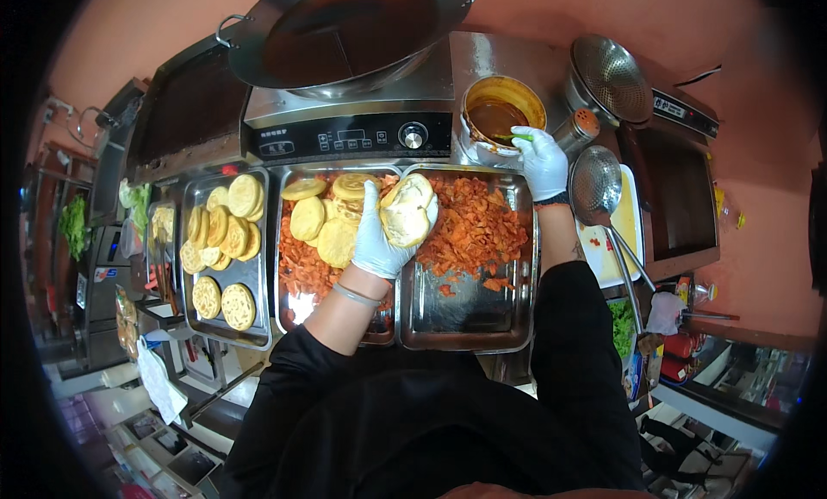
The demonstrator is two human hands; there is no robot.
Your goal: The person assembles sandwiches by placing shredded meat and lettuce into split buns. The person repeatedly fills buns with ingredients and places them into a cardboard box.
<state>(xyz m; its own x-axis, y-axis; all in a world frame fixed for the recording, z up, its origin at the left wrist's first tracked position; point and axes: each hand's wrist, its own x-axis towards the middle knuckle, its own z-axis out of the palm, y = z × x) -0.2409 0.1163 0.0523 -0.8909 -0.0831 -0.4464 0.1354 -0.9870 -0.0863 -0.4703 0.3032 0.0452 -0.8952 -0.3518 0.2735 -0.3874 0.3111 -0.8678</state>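
My left hand, in a thin white glove, holds a round flatbread split open, its pale inside facing up. At the sauce pot, my gloved right hand grips a green-handled utensil whose far end is hidden in the brown sauce. Below my hands are two steel trays. The middle tray carries reddish cooked meat pieces with several whole flatbreads on top. In the right tray, more meat pieces are heaped toward the back.
Further left, a steel tray holds several flatbreads. A large wok sits on an induction cooker behind. To the right are a shaker, a strainer, a perforated ladle and a white tray.
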